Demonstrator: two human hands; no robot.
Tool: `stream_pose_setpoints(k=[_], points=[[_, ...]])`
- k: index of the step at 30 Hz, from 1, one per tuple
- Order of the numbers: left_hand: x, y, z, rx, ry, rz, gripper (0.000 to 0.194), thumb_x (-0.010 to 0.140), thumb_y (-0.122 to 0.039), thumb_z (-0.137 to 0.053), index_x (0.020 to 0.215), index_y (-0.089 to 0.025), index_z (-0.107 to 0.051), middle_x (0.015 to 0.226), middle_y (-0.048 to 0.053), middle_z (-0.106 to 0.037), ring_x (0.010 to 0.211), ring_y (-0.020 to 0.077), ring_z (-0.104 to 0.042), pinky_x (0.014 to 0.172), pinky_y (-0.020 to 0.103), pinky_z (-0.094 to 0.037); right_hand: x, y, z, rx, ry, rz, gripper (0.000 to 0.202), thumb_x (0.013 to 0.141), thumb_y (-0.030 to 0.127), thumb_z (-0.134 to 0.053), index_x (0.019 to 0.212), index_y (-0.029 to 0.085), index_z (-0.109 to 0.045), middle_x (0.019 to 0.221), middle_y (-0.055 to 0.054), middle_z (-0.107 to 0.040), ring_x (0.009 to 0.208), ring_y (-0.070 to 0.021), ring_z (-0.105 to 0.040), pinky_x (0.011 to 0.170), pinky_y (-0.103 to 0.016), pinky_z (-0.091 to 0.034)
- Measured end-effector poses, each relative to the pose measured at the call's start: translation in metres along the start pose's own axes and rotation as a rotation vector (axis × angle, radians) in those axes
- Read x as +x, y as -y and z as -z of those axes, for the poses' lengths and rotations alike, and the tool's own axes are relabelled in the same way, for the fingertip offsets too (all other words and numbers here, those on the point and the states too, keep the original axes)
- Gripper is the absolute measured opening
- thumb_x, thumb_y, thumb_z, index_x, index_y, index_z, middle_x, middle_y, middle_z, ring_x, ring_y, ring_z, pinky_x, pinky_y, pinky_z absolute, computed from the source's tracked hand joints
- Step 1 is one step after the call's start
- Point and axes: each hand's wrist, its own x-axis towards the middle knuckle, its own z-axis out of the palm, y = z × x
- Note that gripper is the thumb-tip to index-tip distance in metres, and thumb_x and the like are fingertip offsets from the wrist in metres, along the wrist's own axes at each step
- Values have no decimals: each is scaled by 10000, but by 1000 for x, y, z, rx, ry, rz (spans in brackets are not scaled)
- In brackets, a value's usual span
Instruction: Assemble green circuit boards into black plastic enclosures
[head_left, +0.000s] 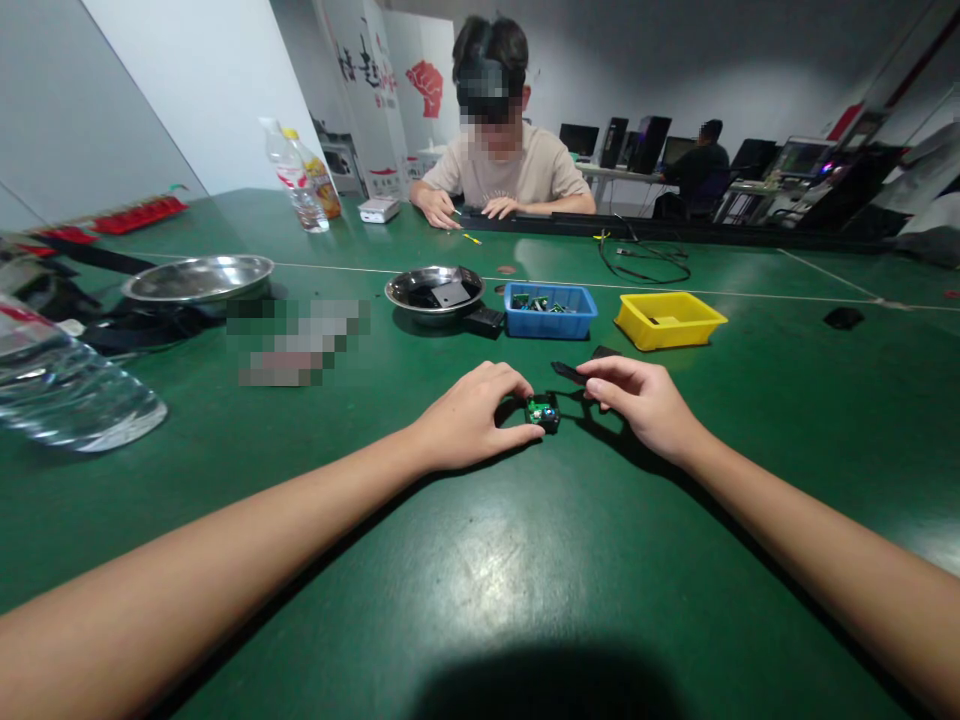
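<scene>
My left hand [480, 415] rests on the green table, thumb and fingers closed around a small black housing with a green circuit board [541, 411] in it. Just to the right, my right hand [645, 400] pinches a thin, dark, pointed piece [568, 373] whose exact kind I cannot make out. Its tip points left, above and apart from the board. Behind my right fingers lies another small dark object [606, 352], partly hidden. Beyond the hands stands a blue bin [551, 325] holding several small green boards.
A yellow bin [671, 322] stands right of the blue one. To the left are a steel bowl [435, 318] with dark pieces, a larger steel dish [199, 297] and a water bottle [71, 385]. A person [510, 165] sits across the table, near a black cable [645, 262].
</scene>
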Motion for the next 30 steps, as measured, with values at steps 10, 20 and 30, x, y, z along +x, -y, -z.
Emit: stream_pose_setpoints(k=[10,20,30], points=[[-2,2,1,-142,-11,10,716,731,-468,-802,1313,-191,-489,1098,91,-662,994,251,-638,865,384,-504,-13,11,-15,-412,145,379,369,841,344,-725,1181,209,-678,1129,-94,-718,948,-223,-681,810,-352,-558],[-1,-1,4,-187,-23,-50,422,801,-407,-736,1141,-183,-624,1055,59,-710,920,205,-674,821,317,-522,-9,8,-15,-404,180,341,344,830,356,-746,1153,245,-701,1119,-81,-724,973,-231,-686,853,-364,-560],[-2,-1,5,-167,-49,-100,399,800,-345,-744,1142,-167,-643,1054,63,-709,922,196,-666,819,302,-513,-10,11,-11,-375,234,347,423,788,252,-754,1204,226,-680,1146,-82,-715,982,-223,-683,860,-360,-561]])
